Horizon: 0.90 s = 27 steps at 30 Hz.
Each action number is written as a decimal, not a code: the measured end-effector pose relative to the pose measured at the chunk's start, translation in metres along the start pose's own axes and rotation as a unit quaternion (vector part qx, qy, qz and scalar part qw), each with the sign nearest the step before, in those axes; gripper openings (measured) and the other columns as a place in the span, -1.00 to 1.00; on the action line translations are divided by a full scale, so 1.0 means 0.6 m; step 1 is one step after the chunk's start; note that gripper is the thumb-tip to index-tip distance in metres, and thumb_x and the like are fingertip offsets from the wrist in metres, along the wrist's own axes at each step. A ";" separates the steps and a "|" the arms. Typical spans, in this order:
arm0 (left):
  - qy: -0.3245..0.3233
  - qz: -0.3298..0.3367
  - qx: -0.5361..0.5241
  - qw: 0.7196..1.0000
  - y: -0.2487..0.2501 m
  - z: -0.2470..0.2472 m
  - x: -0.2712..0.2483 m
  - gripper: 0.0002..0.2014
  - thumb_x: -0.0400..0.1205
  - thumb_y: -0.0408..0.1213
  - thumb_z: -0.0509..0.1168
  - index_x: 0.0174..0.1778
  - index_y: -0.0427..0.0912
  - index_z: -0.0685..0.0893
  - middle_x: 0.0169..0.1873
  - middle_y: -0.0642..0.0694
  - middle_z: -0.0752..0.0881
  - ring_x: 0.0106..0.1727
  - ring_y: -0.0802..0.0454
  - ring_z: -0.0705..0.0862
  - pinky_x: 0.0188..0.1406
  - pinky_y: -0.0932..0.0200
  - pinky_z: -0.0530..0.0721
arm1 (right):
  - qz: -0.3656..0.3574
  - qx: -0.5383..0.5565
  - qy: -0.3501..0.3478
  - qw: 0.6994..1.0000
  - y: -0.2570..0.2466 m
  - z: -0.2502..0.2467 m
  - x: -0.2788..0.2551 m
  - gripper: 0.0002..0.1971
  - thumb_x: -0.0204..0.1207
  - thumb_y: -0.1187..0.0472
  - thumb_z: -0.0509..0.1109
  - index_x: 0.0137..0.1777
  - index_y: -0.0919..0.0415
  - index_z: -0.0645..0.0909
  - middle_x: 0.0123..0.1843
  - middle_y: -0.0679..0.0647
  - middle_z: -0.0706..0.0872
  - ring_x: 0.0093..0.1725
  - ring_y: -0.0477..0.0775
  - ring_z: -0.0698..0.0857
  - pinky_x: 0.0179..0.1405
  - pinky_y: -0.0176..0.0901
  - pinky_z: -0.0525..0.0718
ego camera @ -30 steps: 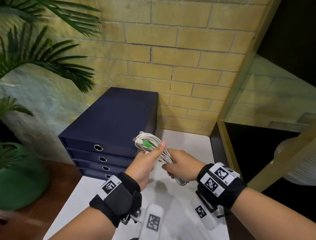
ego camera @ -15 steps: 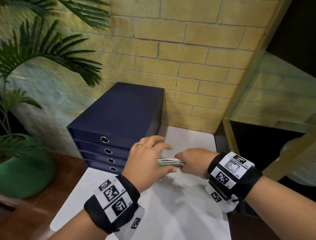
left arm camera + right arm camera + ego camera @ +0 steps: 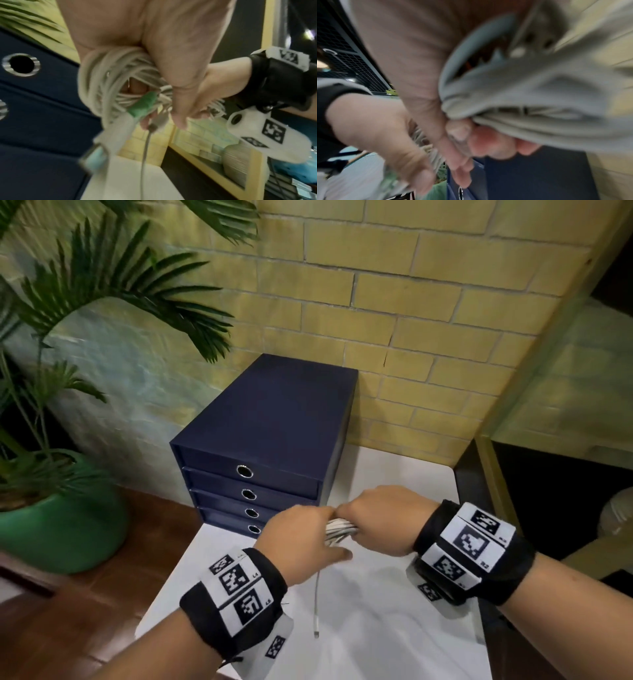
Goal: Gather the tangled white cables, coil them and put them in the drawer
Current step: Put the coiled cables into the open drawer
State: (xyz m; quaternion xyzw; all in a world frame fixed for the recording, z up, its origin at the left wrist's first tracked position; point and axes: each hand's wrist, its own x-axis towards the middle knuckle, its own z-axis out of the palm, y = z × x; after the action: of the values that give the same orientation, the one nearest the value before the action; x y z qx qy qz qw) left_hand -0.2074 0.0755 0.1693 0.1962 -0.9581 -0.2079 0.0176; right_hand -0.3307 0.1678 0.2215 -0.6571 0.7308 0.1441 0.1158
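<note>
Both hands centre frame: right hand (image 3: 376, 520) clenches coiled white cables (image 3: 339, 534), left hand (image 3: 301, 546) wraps other end. Coiling nearly done; loose tail dangles over counter (image 3: 394, 628). Next: tuck tail, open drawer (image 3: 250, 474).

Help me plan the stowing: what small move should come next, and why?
Probably tuck the loose cable end into the bundle. Both the left hand and right hand grip the coil, one tail dangles toward the table, and all four drawers are closed.
</note>
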 end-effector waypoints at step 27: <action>-0.094 -0.053 0.061 0.992 -0.408 -0.031 -0.091 -0.80 0.67 0.04 0.18 0.07 0.03 0.55 0.04 -0.05 0.75 0.04 -0.11 0.71 -0.08 0.04 0.62 | 0.105 0.338 0.007 0.935 -0.189 0.068 0.266 0.03 0.35 -0.21 0.46 0.65 0.24 0.00 0.70 0.13 0.07 0.65 0.11 0.17 0.61 0.00 0.25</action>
State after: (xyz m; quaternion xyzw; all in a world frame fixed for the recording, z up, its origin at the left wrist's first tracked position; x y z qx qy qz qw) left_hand -0.0648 -0.1155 0.0898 0.2272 -0.9545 -0.1676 -0.0955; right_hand -0.2365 0.0242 0.1194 -0.4999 0.8019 -0.1045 0.3100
